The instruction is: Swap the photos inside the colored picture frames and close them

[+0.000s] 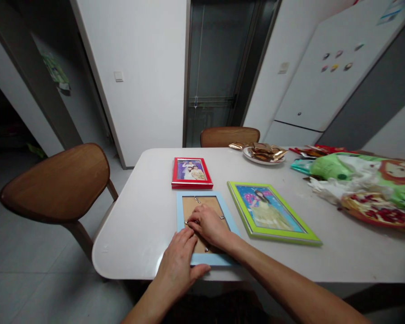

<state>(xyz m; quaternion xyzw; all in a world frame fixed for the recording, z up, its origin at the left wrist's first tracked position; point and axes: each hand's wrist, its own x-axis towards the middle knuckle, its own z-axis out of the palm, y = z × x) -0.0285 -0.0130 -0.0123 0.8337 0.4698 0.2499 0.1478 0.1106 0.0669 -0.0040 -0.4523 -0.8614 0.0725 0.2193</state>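
A light blue picture frame lies face down near the table's front edge, its brown backing board showing. Small metal clips sit around the board, one at the right side and one near the bottom. My left hand grips the frame's lower left corner, fingers on the left border and thumb by the bottom border. Over the board, my right hand has its fingertips pinched at the metal clip on the left side; the fingers partly hide it.
A red picture frame lies behind, a green picture frame to the right. Farther back are a plate of gold packets and a green printed bag. Wooden chairs stand left and behind the white table.
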